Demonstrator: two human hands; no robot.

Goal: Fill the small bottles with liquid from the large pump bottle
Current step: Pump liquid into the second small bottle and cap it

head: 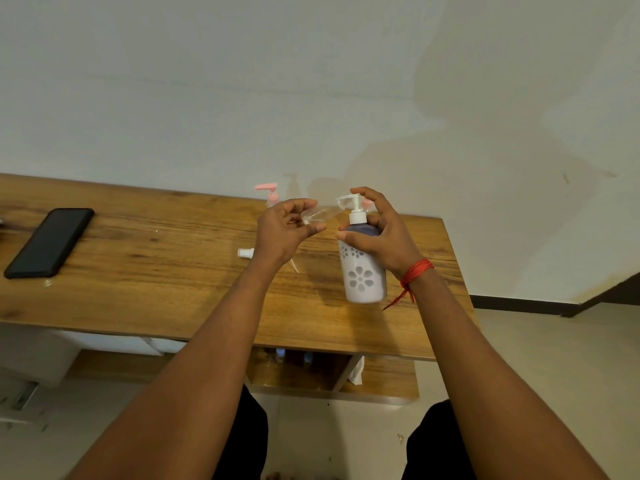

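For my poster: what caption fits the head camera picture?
The left hand holds a small bottle at the spout of the large pump bottle, gripped by the right hand.

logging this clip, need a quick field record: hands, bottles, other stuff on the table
left hand: holds small clear bottle sideways, mouth toward pump head
right hand: grips large pump bottle, forefinger on pump head
large pump bottle: stands on wooden table
white cap: on table beside left wrist
pink-pump bottle: upright near table's far edge
phone: flat, table's left end
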